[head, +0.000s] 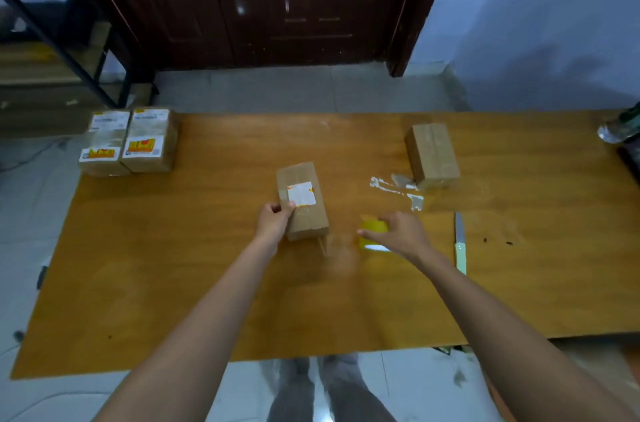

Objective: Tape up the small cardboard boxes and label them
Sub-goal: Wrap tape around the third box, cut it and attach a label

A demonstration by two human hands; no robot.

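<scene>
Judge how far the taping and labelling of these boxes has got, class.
Done: two labelled boxes sit together at the table's far left corner. In hand: the left hand grips the middle box, which has a white label; the right hand is over the yellow tape roll. Left: the plain box on the right shows no label.

Two bare arms show, with no sleeves on them. The left hand point(275, 218) and the right hand point(401, 233) wear no gloves, rings or watch that can be seen. At 6 o'clock, under the desk point(173, 283) edge, two legs in grey trousers point(325, 394) show, a bit blurry.
</scene>
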